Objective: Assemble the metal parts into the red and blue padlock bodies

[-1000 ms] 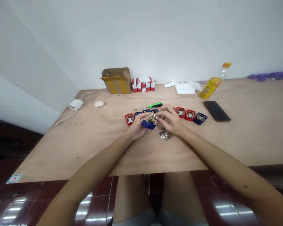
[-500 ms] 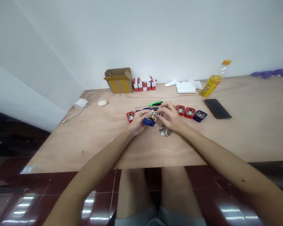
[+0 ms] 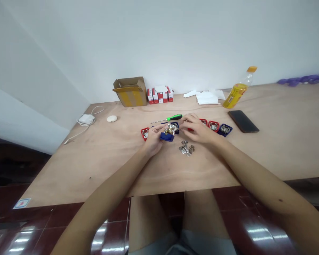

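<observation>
My left hand [image 3: 153, 141] is closed around a small blue plastic case with metal fittings [image 3: 167, 136], whose silver and brass-coloured parts face up. Just to the right of it, my right hand [image 3: 195, 128] hovers with its fingers loosely bent and apart, and nothing shows between them. Below my right hand lies a small pile of loose metal parts [image 3: 186, 148]. Behind my hands runs a row of similar cases: a red case [image 3: 144, 133] at the left, a red case [image 3: 213, 126] and a blue case [image 3: 225, 130] at the right. My hands partly hide the row's middle.
A green-and-black screwdriver [image 3: 172, 117] lies behind the row. Against the wall stand an open cardboard box [image 3: 133, 95], several red-and-white small boxes [image 3: 159, 96], white papers [image 3: 207, 98] and a yellow drink bottle [image 3: 235, 95]. A phone [image 3: 243, 121] lies right; a white charger [image 3: 86, 119] lies left.
My right hand has drawn back from the blue case's fittings, a little to the right, and a gap now shows between them. My left hand keeps holding the case. The view has shifted slightly.
</observation>
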A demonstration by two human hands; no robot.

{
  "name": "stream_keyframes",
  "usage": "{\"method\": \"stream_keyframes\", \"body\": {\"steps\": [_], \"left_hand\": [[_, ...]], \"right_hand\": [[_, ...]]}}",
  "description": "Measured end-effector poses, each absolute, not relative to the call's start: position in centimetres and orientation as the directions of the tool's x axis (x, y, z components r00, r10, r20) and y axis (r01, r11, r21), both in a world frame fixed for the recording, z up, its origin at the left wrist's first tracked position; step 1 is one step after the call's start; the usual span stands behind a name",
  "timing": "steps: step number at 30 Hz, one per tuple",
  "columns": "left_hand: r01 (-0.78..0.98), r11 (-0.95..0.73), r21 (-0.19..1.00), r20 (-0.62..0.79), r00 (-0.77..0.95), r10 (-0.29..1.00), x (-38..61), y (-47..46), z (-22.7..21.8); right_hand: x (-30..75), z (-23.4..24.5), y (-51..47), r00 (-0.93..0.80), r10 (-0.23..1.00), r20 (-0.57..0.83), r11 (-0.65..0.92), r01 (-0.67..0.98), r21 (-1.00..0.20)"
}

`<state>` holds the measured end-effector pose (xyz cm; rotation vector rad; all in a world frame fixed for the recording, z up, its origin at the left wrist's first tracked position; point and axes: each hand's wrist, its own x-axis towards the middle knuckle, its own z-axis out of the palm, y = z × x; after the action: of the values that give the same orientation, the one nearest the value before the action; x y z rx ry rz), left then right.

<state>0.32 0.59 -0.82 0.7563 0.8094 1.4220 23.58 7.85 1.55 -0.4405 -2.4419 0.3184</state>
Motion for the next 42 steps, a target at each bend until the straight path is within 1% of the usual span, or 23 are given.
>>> {"method": "stream_keyframes", "body": {"steps": [2, 8, 12, 14, 16, 18, 21, 27, 32, 34, 36, 40, 42], "left_hand": [[-0.539, 0.024, 0.842, -0.044, -0.024, 0.999, 0.3, 0.7, -0.9], [-0.515, 0.054, 0.856, -0.058, 0.007, 0.998, 0.5, 0.5, -0.9], [-0.500, 0.052, 0.864, -0.054, 0.011, 0.998, 0.6, 0.3, -0.8], [-0.489, 0.052, 0.871, -0.049, 0.018, 0.999, 0.6, 0.3, -0.8], [-0.472, 0.050, 0.880, -0.044, 0.023, 0.999, 0.6, 0.4, -0.8], [-0.459, 0.027, 0.888, -0.030, 0.000, 1.000, 0.7, 0.5, -0.8], [-0.444, -0.023, 0.896, -0.001, -0.055, 0.998, 0.8, 0.6, -0.8], [-0.396, -0.057, 0.916, 0.040, -0.051, 0.998, 1.0, 0.5, -0.9], [-0.367, -0.072, 0.927, 0.061, -0.041, 0.997, 1.1, 0.4, -0.8], [-0.358, -0.084, 0.930, 0.070, -0.051, 0.996, 1.1, 0.3, -0.8], [-0.351, -0.097, 0.931, 0.079, -0.065, 0.995, 1.1, 0.2, -0.8], [-0.321, -0.112, 0.940, 0.100, -0.055, 0.993, 1.0, 0.3, -1.2], [-0.294, -0.113, 0.949, 0.105, -0.043, 0.994, 0.9, 0.4, -1.4]], "right_hand": [[24.9, 1.6, 8.8, -0.806, 0.368, 0.463, 0.922, 0.254, -0.291], [26.1, 1.5, 9.3, -0.856, 0.339, 0.391, 0.921, 0.216, -0.326], [25.2, 1.5, 8.8, -0.902, 0.303, 0.306, 0.928, 0.206, -0.309], [25.0, 1.5, 8.8, -0.898, 0.317, 0.304, 0.929, 0.231, -0.288], [25.0, 1.4, 8.8, -0.877, 0.349, 0.330, 0.926, 0.269, -0.265], [25.0, 1.3, 8.8, -0.857, 0.385, 0.343, 0.917, 0.313, -0.247], [25.2, 1.4, 8.8, -0.850, 0.422, 0.316, 0.902, 0.361, -0.235], [25.4, 0.9, 9.2, -0.882, 0.400, 0.248, 0.906, 0.341, -0.250], [25.0, 0.5, 9.4, -0.859, 0.456, 0.233, 0.878, 0.390, -0.278], [24.9, 0.6, 9.2, -0.843, 0.473, 0.255, 0.867, 0.395, -0.302], [24.8, 0.9, 9.0, -0.811, 0.493, 0.315, 0.855, 0.384, -0.349], [24.4, 1.8, 8.1, -0.665, 0.533, 0.523, 0.837, 0.323, -0.442], [24.1, 2.1, 7.8, -0.587, 0.550, 0.594, 0.826, 0.278, -0.490]]}}
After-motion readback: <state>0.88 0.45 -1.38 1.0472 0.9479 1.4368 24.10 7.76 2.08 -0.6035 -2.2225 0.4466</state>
